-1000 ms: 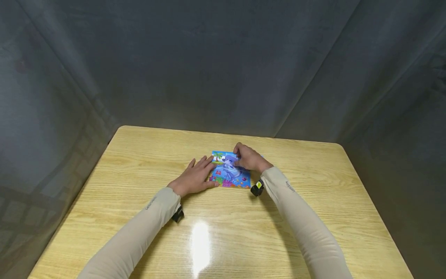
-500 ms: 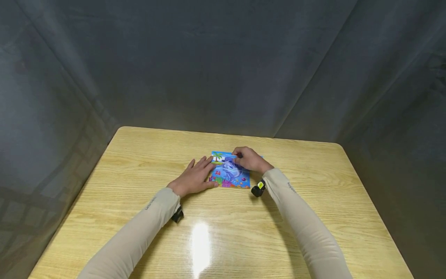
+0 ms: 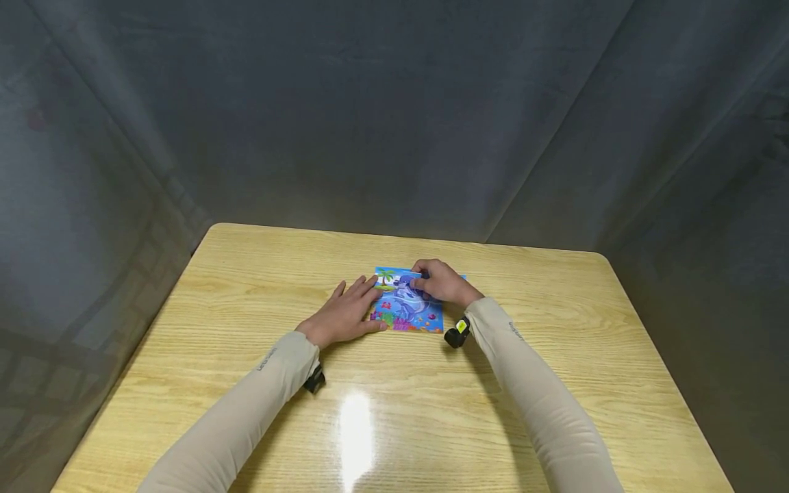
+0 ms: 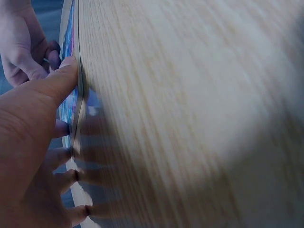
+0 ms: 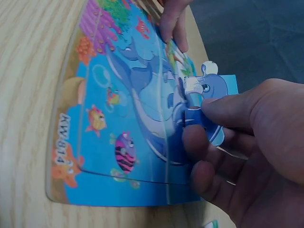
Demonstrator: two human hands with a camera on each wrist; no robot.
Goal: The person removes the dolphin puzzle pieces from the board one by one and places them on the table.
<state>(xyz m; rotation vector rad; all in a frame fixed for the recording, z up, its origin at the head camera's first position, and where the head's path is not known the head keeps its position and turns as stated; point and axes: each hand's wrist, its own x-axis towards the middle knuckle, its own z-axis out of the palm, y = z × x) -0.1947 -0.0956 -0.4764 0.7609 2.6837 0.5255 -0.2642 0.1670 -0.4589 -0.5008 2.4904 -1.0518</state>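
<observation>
A jigsaw puzzle (image 3: pixel 409 316) with a sea picture lies flat on the table: a dolphin, fish, coral and a palm tree. My left hand (image 3: pixel 344 316) rests spread along its left side, fingertips and thumb touching the puzzle's edge. Over the upper right part is my right hand (image 3: pixel 445 282). In the right wrist view, its thumb and fingers pinch a puzzle piece (image 5: pixel 216 88) printed with a dolphin's eye and head, tilted up from the board. The right hand hides part of the puzzle behind it, and how far the piece touches the board cannot be told.
The wooden table (image 3: pixel 394 424) extends around the puzzle on every side. Dark grey curtains (image 3: pixel 370 123) hang behind it and at both sides. A small green and white bit (image 5: pixel 212 224) shows at the bottom of the right wrist view.
My right hand has shifted slightly down toward me over the puzzle, its fingers drawn closer together; in the last half second it barely moves. The left hand stays in place.
</observation>
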